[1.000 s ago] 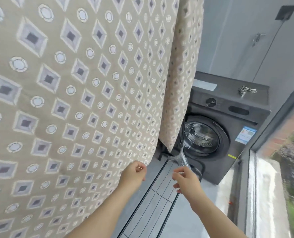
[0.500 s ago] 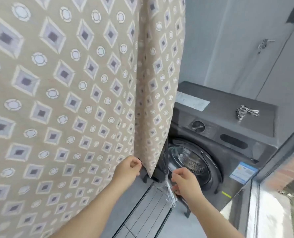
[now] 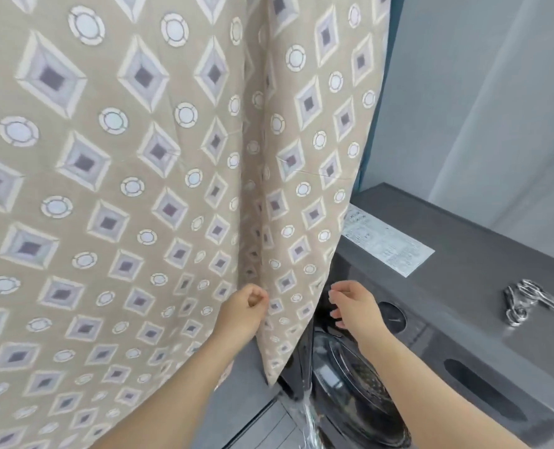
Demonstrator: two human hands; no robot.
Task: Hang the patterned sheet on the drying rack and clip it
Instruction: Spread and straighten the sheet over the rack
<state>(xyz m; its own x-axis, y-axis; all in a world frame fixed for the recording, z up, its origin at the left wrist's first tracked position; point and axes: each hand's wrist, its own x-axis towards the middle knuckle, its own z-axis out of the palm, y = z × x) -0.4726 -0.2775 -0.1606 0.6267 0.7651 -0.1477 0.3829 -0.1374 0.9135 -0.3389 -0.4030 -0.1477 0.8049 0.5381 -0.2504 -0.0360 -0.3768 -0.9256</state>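
The beige patterned sheet, with diamonds and circles, hangs from above in two layers and fills the left and middle of the view. What it hangs from is out of frame. My left hand is closed on the vertical edge of the front layer, low down. My right hand hovers with fingers apart just right of the back layer's edge, not gripping it. A small pile of metal clips lies on the washing machine's top, to the right of my right hand.
A dark grey front-loading washing machine stands right behind the sheet, its door below my right hand. A clear plastic strip dangles under the sheet's lower corner. A grey wall is behind, with tiled floor below.
The view has moved closer to the sheet and washer. Both hands rose along the sheet's edge. My right hand let go of the clear strip and opened.
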